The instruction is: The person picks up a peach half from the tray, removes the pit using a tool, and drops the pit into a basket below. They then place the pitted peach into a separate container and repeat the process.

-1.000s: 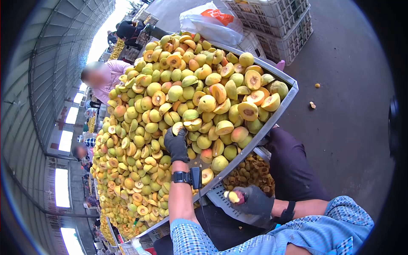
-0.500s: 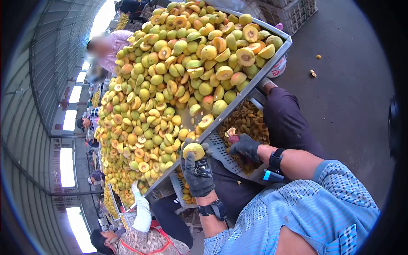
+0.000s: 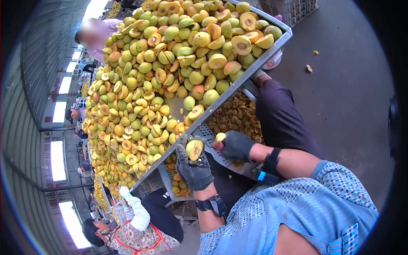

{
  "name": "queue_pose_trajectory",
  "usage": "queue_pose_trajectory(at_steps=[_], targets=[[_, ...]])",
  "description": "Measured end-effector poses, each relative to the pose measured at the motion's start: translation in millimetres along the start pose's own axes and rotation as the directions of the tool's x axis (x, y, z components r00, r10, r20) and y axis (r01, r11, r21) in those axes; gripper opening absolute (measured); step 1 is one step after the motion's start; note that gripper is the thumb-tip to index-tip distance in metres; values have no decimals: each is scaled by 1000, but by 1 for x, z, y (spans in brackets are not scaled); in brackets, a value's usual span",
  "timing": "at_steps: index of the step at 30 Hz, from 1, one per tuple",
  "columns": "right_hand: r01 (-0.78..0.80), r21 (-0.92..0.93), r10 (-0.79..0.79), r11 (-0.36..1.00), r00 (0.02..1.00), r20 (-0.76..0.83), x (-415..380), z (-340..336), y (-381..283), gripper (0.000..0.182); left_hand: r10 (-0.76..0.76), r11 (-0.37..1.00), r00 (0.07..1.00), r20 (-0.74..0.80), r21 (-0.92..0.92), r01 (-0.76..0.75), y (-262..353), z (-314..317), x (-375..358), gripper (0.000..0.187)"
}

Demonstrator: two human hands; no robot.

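Note:
My left hand (image 3: 193, 166), in a dark grey glove, holds a peach half (image 3: 194, 150) with its cut face up, close to the table's metal edge. My right hand (image 3: 236, 145), also gloved, is closed just to the right of it, above a perforated crate. At its fingertips are a small dark-red thing (image 3: 218, 145), whose kind I cannot make out, and a pale yellow piece (image 3: 220, 137). The two hands are slightly apart. Beyond them, a large heap of halved yellow-green peaches (image 3: 161, 89) covers the metal-rimmed table (image 3: 250, 80).
Brown peach scraps fill a crate (image 3: 238, 114) under the table edge. Another crate (image 3: 178, 196) below holds peach halves. A co-worker in a patterned vest (image 3: 140, 238) sits lower left; a person in pink (image 3: 108, 32) is across the heap. Stacked crates (image 3: 293, 10) stand upper right.
My right hand has moved left, closer to the peach half in my left hand. That half has turned to show more of its cut face. The whole view has shifted slightly.

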State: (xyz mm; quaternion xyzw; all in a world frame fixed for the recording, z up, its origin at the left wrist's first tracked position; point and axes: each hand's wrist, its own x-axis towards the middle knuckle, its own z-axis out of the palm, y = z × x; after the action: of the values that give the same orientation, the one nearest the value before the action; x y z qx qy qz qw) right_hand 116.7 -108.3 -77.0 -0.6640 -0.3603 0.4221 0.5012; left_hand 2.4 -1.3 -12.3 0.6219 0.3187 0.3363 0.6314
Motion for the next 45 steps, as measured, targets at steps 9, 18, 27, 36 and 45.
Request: queue_pose_trajectory(at_steps=[9,18,27,36,45], targets=[[51,-51,-55,997,995,-77,-13,5,-6,28,-93,956,993,-71,-285,69,6,10,5,42],[184,-1,-184,983,979,-89,-19,8,-15,37,-165,961,984,-68,-235,145,-2,26,-8,39],[215,34,-204,976,958,-200,-17,11,-16,39,-176,981,980,-88,-96,168,7,27,-6,44],[99,-31,-103,995,983,-152,-10,12,-11,34,-189,973,975,-120,-154,170,2,33,-1,47],[170,134,-151,976,979,-140,5,29,16,19,-2,999,998,-64,-42,-1,-11,31,9,47]])
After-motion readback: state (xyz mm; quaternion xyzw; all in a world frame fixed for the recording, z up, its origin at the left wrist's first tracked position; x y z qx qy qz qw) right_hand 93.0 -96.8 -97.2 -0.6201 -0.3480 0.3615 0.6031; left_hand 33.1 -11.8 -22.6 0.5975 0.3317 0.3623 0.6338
